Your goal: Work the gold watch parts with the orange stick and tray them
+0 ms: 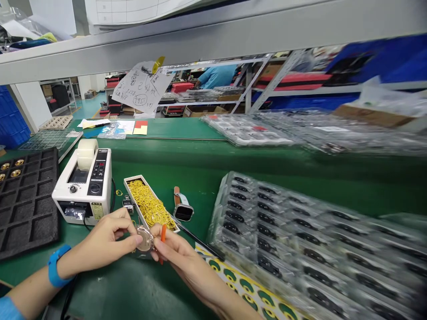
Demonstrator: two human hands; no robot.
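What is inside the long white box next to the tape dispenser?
The long white box is filled with a heap of small yellow rings, probably rubber bands. The heap covers the bottom, and the right hand hides the near corner.

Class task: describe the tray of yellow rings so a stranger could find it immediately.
Start at the white tape dispenser on the green bench. Just right of it lies a narrow white tray, set diagonally. Only it holds loose yellow rings; the black tray sits left.
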